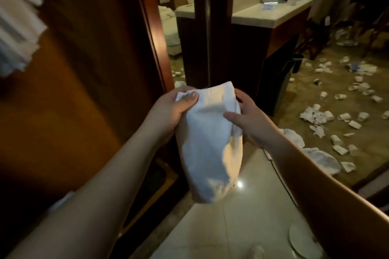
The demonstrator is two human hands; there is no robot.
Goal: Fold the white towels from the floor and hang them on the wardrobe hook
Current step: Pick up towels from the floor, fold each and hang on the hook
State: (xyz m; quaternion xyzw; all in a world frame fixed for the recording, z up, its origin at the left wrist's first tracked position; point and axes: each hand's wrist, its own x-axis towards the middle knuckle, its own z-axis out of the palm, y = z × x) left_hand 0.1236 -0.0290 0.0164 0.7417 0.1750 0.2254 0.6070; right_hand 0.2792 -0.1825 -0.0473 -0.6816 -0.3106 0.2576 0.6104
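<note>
A folded white towel (208, 147) hangs lengthwise in front of me, held at its top between both hands. My left hand (174, 109) grips its upper left corner, thumb on top. On the other edge my right hand (246, 120) holds the upper right, thumb pressed on the front. At the far upper left, blurred white towels (19, 25) hang against the brown wardrobe door (84, 69). The hook itself is not visible. More white cloth (320, 157) lies on the floor behind my right forearm.
A dark wooden frame with a mirror (168, 33) stands straight ahead. A counter (271, 17) with a tissue box and bag runs to the right. Several paper cups and scraps (345, 115) litter the carpet. Pale floor tiles (242, 216) lie below, with a plate (299, 244) at bottom right.
</note>
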